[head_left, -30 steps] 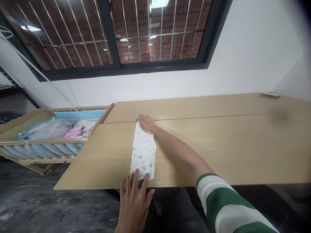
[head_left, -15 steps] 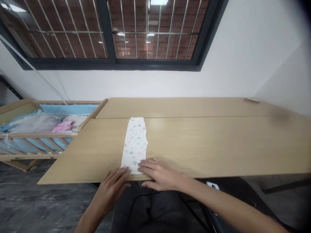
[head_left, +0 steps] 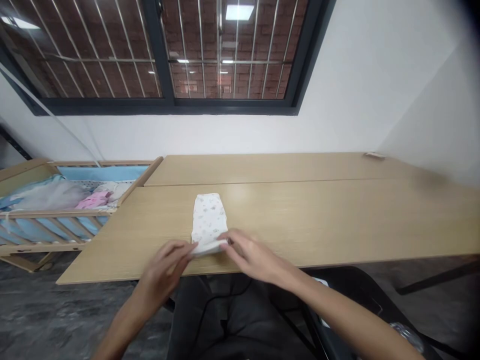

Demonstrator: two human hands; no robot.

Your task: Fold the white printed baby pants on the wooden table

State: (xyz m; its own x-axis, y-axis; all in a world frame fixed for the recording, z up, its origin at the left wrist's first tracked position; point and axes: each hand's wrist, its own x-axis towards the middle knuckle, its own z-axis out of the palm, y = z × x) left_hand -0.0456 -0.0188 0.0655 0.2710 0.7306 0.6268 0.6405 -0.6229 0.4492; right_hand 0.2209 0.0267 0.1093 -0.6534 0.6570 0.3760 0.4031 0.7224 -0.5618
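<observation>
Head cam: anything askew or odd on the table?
Nothing stands out. The white printed cloth lies straight on the wooden table, with its near end turned up between the left hand and right hand. No spills or visible damage.

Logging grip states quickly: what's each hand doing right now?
Left hand: closed, fingers holding the near folded end of the white printed cloth.
Right hand: closed, holding that same end from the other side.
</observation>
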